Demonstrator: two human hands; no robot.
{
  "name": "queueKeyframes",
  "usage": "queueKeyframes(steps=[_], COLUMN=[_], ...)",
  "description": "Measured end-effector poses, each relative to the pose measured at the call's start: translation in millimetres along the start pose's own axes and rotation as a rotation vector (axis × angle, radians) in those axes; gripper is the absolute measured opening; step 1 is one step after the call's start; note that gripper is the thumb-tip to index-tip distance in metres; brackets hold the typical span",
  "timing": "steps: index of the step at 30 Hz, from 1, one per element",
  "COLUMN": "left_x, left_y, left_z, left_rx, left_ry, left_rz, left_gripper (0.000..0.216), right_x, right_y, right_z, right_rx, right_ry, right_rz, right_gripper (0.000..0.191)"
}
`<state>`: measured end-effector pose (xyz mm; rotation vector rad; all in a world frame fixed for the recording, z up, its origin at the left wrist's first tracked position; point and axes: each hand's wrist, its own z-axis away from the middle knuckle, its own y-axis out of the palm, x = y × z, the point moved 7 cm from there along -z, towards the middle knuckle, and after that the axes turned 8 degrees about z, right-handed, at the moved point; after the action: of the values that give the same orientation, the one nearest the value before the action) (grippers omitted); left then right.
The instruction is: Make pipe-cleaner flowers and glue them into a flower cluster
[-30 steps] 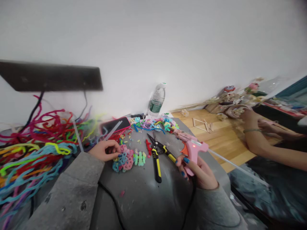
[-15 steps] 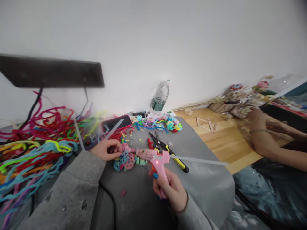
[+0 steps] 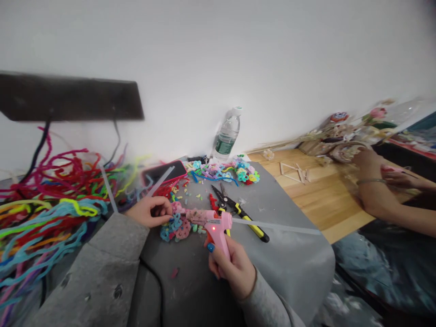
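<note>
My right hand [image 3: 231, 268] grips a pink glue gun [image 3: 213, 225] with a lit red lamp and a clear glue stick [image 3: 282, 225] jutting out its back to the right. The gun's nozzle points left and reaches a cluster of small pipe-cleaner flowers [image 3: 177, 225] in pink and blue on the grey table [image 3: 272, 268]. My left hand [image 3: 150, 211] pinches the left edge of that cluster with curled fingers. Black-and-yellow pliers [image 3: 238, 211] lie just behind the gun.
A heap of coloured pipe cleaners [image 3: 47, 213] fills the left. A red-cased phone [image 3: 163, 172], a water bottle [image 3: 226, 136] and more small flowers [image 3: 235, 171] sit at the back. Another person's arms [image 3: 381, 195] work over a wooden table [image 3: 316, 195] on the right.
My right hand has swung the glue gun from the right of the pliers over to the left, bringing its nozzle onto the flower cluster. My left hand has stayed on the cluster.
</note>
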<state>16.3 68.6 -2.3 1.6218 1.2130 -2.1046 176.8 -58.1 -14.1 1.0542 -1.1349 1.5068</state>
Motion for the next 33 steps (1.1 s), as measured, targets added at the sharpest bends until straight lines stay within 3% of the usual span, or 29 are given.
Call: queueKeyframes(steps=[24, 33], left_x=[1.4, -3.3], left_y=[0.4, 0.1], left_z=[-0.1, 0.3], left_rx=[-0.011, -0.018], left_ry=[0.030, 0.008], left_rz=[0.027, 0.022], left_gripper=[0.017, 0.015], right_x=[1.6, -1.3], right_y=[-3.8, -4.1], right_z=[4.4, 4.1], right_rx=[-0.031, 0.023], right_ry=[0.017, 0.017], right_rz=[0.044, 0.068], right_gripper=[0.035, 0.038])
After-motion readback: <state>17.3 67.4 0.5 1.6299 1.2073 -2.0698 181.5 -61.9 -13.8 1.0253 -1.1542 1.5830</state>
